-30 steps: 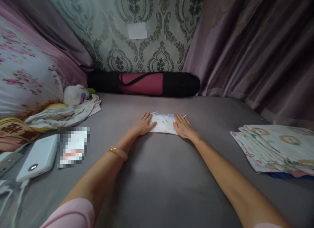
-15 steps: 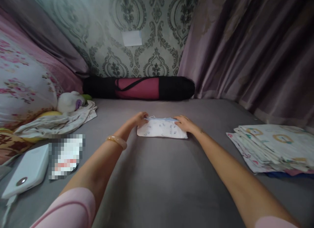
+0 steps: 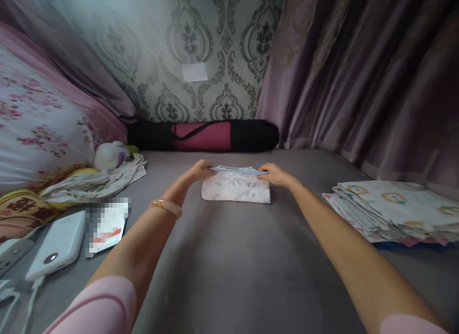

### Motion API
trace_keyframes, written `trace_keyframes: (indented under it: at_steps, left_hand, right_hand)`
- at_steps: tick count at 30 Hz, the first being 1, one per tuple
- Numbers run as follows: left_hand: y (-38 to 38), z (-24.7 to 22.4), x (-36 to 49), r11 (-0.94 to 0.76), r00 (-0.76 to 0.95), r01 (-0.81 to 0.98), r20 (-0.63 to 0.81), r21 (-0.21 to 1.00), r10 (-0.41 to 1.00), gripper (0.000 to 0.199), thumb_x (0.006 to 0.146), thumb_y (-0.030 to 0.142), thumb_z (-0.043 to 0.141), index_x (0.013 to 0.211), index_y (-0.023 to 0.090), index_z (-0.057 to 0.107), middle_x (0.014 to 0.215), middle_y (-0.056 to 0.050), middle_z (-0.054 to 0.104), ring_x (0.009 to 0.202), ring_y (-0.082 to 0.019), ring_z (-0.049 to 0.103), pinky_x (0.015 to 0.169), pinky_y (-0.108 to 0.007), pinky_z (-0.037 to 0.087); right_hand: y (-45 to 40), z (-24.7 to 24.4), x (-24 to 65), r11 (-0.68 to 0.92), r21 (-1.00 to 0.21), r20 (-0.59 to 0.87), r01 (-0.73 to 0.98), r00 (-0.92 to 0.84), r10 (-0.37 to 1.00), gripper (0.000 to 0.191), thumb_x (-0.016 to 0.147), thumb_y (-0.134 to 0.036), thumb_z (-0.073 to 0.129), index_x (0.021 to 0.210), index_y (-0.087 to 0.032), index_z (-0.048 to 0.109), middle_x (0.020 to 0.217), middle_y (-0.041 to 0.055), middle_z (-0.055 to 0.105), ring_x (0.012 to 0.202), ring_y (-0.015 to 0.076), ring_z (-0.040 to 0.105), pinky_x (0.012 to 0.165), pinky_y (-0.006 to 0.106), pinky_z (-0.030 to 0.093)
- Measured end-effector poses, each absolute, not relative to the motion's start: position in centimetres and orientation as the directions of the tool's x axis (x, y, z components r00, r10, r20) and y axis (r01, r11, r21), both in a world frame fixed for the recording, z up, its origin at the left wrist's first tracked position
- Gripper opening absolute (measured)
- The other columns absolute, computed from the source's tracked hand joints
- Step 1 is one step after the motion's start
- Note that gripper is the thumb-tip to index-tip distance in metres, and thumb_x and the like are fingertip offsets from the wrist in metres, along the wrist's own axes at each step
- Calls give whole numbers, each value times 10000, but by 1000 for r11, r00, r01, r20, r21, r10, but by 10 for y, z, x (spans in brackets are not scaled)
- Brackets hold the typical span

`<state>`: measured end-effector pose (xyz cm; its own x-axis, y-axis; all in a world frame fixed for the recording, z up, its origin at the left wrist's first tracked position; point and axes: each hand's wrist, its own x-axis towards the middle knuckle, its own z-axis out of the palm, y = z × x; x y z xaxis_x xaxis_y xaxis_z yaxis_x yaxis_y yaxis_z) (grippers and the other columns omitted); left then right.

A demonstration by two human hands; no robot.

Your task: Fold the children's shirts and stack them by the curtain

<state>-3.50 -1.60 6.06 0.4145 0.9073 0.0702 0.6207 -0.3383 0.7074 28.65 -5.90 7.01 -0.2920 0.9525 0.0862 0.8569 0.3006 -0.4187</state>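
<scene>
A small white cloth [image 3: 236,186] with a faint blue print, folded into a rectangle, lies on the grey bed sheet [image 3: 229,257]. Along its far side runs a light blue edge, raised a little off the sheet. My left hand [image 3: 201,171] pinches that edge at the left corner, fingers closed. At the right corner my right hand [image 3: 274,175] grips the same edge between thumb and fingers. Whether the cloth is a garment or a plain piece of fabric I cannot make out.
A stack of folded printed cloths [image 3: 390,209] lies at the right. On the left are a white power bank [image 3: 59,245] with a cable, a blurred packet [image 3: 109,226], a plush toy [image 3: 111,155] and a crumpled cloth [image 3: 96,183]. A black and pink roll bag [image 3: 204,136] lies against the wall.
Both hands have lifted the cloth's far blue edge, which now stretches taut between them. The view has tilted up and shifted slightly left.
</scene>
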Motion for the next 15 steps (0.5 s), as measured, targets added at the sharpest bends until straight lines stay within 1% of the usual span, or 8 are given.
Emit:
trace_keyframes:
  at_steps: [2,4,6,7,9,11,13,15]
  left_hand:
    - [-30,78,-39,-396,435,569,145,720,889,292,709,391,655,863,150,712,726,-14,671,689,-161,580,627,-258,430]
    - [-47,94,-43,-456,448,506,228,732,864,347,725,434,659,928,159,717,822,-26,703,741,-166,603,673,-266,459]
    - [-67,105,-47,-488,444,483,278,727,852,376,750,454,652,986,169,717,908,-42,720,795,-175,623,722,-276,480]
    - [-79,106,-49,-500,444,498,287,709,849,376,764,451,645,1006,172,716,933,-50,725,817,-182,633,742,-282,486]
    - [-104,103,-52,-526,478,551,272,648,835,349,802,421,614,1036,182,713,965,-57,728,861,-199,648,774,-291,493]
    - [-130,92,-56,-573,564,573,225,585,794,311,850,369,555,1062,199,705,1013,-54,723,919,-207,654,814,-294,494]
    - [-156,78,-58,-617,651,558,168,554,740,299,881,301,492,1088,216,692,1078,-49,708,985,-203,648,869,-298,486]
    - [-177,66,-60,-629,692,561,112,539,713,323,875,226,456,1107,229,680,1134,-51,690,1052,-201,630,929,-316,467]
  right_hand:
    - [-70,85,293,356,-481,156,801,-321,934,185,775,-227,637,940,-172,703,974,63,708,879,197,644,771,271,483]
    - [-86,97,296,414,-502,244,760,-335,910,174,783,-255,627,923,-179,698,913,42,712,822,191,644,733,278,484]
    - [-106,103,298,485,-471,353,737,-347,869,181,809,-250,585,936,-180,694,921,46,709,838,197,640,760,301,488]
    - [-118,102,298,527,-439,400,728,-366,840,193,823,-231,554,950,-180,691,942,55,705,870,203,636,795,318,488]
    - [-144,92,299,605,-363,448,709,-437,780,245,850,-175,483,997,-190,680,1006,69,692,958,212,619,878,355,475]
    - [-171,75,300,657,-312,428,687,-515,742,317,878,-134,410,1052,-207,665,1067,73,677,1034,211,595,937,382,458]
    - [-196,55,301,675,-302,363,673,-574,734,373,899,-120,358,1105,-228,650,1115,70,666,1078,206,579,957,393,460]
    - [-217,40,303,673,-309,286,672,-609,740,414,904,-114,337,1161,-250,633,1171,64,649,1117,204,565,968,401,465]
